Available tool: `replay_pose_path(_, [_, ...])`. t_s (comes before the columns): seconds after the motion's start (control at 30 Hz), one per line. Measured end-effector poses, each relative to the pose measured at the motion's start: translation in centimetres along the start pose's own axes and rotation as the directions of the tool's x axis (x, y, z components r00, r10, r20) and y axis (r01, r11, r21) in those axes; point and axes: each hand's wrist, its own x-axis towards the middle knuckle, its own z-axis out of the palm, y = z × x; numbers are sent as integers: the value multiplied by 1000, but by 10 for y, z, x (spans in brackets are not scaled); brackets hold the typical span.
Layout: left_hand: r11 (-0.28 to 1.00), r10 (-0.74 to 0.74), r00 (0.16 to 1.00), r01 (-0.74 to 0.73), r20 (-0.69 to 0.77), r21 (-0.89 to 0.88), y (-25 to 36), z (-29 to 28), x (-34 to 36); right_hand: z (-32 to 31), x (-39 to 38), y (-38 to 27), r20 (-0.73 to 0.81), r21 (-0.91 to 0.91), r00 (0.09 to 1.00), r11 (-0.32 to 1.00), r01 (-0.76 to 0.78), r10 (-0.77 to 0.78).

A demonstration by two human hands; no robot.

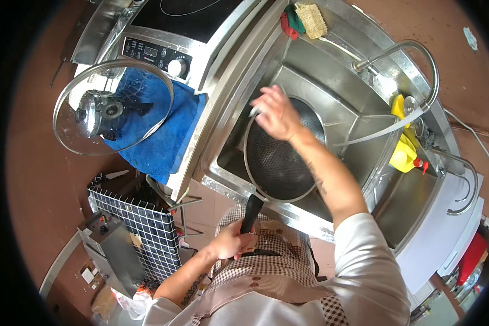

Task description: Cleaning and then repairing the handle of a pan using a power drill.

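Note:
A dark non-stick frying pan (280, 163) with a steel rim lies tilted in the steel sink (331, 81). My left hand (231, 242) grips its black handle at the sink's front edge. My right hand (277, 114) rests on the pan's far rim, fingers bent over the inner surface; whether it holds anything is hidden. A curved tap (413, 51) arches over the sink's right side.
A glass lid (111, 108) rests on a blue cloth (163, 136) left of the sink, in front of an induction hob (163, 51). A sponge (311, 19) lies at the sink's back corner. A yellow bottle (403, 152) stands at right. A tiled box (141, 228) sits below.

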Motion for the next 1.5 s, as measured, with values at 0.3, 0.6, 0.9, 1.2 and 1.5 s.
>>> replay_pose_path(0.3, [978, -111, 994, 110, -4, 179, 16, -8, -1, -25, 14, 20, 411, 98, 897, 986, 137, -165])
replay_pose_path(0.6, [973, -139, 983, 159, 122, -170, 6, -22, -3, -16, -139, 102, -42, 126, 674, 673, -729, 738])
replay_pose_path(0.9, [973, -155, 980, 173, 123, -151, 10, -24, 11, -2, -245, -62, 504, 567, 217, -131, -813, 836])
replay_pose_path(1.2, [1000, -5, 986, 2, 166, 21, 35, 11, 13, 2, -226, 58, 152, 479, 27, -50, -876, 988])
replay_pose_path(1.5, [991, -129, 989, 126, 78, 33, 32, 17, 4, -27, -26, 3, -176, -73, 972, 983, -170, 155])
